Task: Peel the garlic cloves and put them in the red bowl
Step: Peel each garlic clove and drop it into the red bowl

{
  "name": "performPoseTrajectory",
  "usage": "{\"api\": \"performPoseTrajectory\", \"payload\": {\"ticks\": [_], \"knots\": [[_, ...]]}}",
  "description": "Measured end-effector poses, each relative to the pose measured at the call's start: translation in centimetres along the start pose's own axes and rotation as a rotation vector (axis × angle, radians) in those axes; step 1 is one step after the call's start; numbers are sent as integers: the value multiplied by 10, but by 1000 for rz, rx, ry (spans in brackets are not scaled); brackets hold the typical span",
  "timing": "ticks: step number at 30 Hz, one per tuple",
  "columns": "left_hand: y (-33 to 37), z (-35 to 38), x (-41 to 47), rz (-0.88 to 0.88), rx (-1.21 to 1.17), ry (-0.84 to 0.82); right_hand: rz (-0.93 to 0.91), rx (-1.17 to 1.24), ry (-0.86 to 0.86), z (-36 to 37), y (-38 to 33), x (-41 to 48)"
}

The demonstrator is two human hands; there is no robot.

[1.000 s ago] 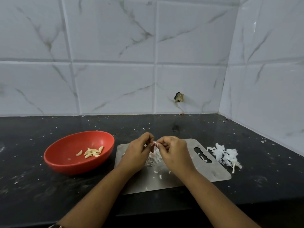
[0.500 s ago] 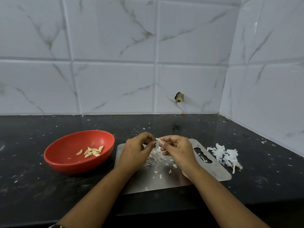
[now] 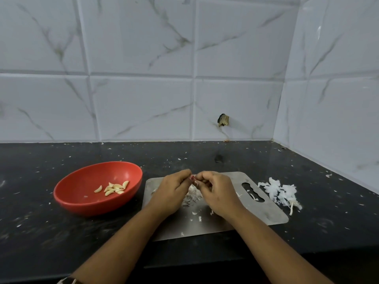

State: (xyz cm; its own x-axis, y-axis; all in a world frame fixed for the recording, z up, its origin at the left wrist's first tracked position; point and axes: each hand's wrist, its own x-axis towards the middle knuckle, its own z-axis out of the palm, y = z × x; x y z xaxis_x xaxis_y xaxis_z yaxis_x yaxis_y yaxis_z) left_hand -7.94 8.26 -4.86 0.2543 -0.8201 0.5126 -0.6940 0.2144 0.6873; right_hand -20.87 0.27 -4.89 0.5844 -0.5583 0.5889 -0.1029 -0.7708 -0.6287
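White marble-look tiles are running along the back and right walls, with a small broken hole (image 3: 223,120) low in the back wall. The black bench (image 3: 41,232) is carrying everything and is speckled with tiny white flecks.

A steel cutting board (image 3: 264,212) is lying flat at the middle of the bench. Both hands are hovering just above its far half, probably so the skins are dropping onto the board and not the bench. The left hand (image 3: 171,193) and right hand (image 3: 217,194) are meeting fingertip to fingertip, knuckles up. Each grip is narrow, fingers curled in, pinching one small thing between them. I'm reading it as a garlic clove being stripped, but it's almost wholly hidden behind the fingertips, so I can't tell how much skin is left on it.

A loose heap of papery skins (image 3: 191,196) is lying on the board right under the hands, with a few scraps nearer the front edge. A bigger pile of white peels (image 3: 281,192), with one stalky bit, is sitting on the bench just beside the board's right end, seemingly pushed aside to keep the work spot free.

The red bowl (image 3: 86,181) is standing on the bench just left of the board, close to the left hand, which looks handy for a short drop. Peeled cloves (image 3: 113,188) are lying in it: about ten, pale yellow, smooth, curved, bunched toward the right side of the bottom, one a bit apart.
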Motion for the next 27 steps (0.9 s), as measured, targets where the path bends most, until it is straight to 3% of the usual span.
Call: {"api": "performPoseTrajectory", "payload": {"ticks": [3, 6, 8, 11, 14, 17, 23, 27], "knots": [[7, 2, 2, -155, -398, -25, -92, -103, 56, 0, 2, 0], [11, 0, 2, -229, -553, -56, -162, -196, 81, 3, 3, 1], [10, -2, 2, -232, -566, -76, -136, -167, 87, 3, 1, 1], [5, -1, 3, -189, -529, -51, 76, 83, 46, -1, -1, 3], [-2, 1, 3, -49, -321, 3, 291, 342, -39, -4, -3, 3], [-5, 2, 3, 25, -171, 44, 361, 477, -72, -5, -6, 3], [0, 0, 6, -164, -506, 13, 264, 343, -80, -2, -3, 2], [0, 3, 6, -174, -478, 29, 193, 168, -18, -1, -5, 2]]}}
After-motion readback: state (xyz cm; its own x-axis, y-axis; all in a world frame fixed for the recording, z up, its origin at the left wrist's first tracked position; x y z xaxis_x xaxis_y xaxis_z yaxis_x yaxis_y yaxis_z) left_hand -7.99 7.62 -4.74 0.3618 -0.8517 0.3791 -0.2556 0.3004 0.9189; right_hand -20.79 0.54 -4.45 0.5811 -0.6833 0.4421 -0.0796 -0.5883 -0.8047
